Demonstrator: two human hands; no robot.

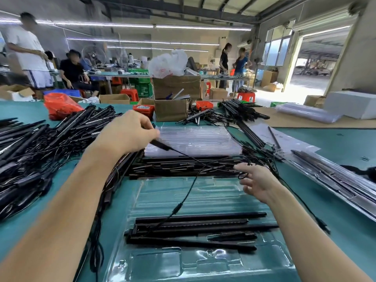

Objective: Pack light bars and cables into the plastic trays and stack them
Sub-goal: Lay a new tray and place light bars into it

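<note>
Left grip (130, 131) pinching cable (184, 198)

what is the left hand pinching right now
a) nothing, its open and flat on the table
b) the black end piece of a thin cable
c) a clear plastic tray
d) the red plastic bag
b: the left hand has its fingers curled in a pinch on a black cable end piece, held above the stack of clear trays, with the thin cable trailing down toward the open tray nearer the person.
</note>
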